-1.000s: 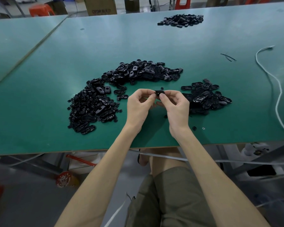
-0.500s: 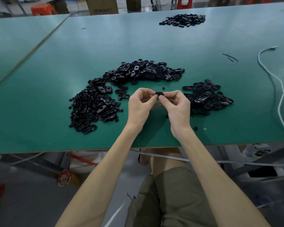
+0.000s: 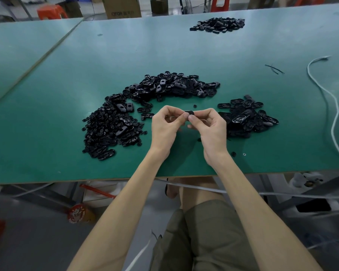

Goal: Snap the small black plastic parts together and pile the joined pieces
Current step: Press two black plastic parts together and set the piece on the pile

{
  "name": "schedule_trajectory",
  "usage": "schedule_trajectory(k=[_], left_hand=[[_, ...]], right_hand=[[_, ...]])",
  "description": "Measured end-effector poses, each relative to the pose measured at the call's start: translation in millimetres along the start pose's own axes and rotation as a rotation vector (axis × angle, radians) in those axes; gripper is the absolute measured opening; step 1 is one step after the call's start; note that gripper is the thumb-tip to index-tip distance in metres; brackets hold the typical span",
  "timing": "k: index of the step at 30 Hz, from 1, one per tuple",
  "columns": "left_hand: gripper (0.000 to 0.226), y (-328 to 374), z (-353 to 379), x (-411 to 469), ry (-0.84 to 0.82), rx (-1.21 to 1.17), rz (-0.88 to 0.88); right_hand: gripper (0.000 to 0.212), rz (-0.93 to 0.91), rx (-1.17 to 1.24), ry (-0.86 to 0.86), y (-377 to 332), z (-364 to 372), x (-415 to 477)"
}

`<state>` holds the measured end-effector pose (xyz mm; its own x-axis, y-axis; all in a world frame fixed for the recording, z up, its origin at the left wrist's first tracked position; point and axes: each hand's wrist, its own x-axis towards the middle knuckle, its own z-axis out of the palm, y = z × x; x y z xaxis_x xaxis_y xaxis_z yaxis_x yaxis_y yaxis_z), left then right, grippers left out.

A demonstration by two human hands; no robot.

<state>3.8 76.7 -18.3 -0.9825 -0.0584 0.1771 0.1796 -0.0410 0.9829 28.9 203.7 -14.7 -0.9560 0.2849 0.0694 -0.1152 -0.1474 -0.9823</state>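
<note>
Head view has my left hand (image 3: 164, 127) and right hand (image 3: 212, 131) both pinching one small black part (image 3: 190, 114) over the bench (image 3: 57, 153), loose heap (image 3: 114, 126) at nine o'clock; it looks light, stiff and slick, so I'd squeeze its edges.

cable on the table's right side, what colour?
White. The cable lies loose on the green table; the head view shows it best.
</note>
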Motion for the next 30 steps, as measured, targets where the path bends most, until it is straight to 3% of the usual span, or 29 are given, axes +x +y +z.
schedule_trajectory(k=[7, 18, 26, 30], left_hand=[[0.021, -0.8, -0.7, 0.5, -0.026, -0.010, -0.002], [0.007, -1.2, 1.0, 2.6, -0.031, 0.044, 0.020], [0.019, 1.1, -1.6, 2.6, 0.001, -0.158, -0.045], [0.012, 2.7, -2.6, 2.3, -0.015, -0.178, -0.042]], right_hand=[[0.014, 0.001, 0.016, 0.008, -4.5, 0.1, -1.6], [0.009, -0.024, 0.015, 0.019, -1.5, 2.0, -0.8], [0.006, 0.005, -0.035, -0.028, 1.6, 2.1, 0.5], [0.009, -0.016, -0.005, -0.030, 0.1, 2.9, -0.2]])
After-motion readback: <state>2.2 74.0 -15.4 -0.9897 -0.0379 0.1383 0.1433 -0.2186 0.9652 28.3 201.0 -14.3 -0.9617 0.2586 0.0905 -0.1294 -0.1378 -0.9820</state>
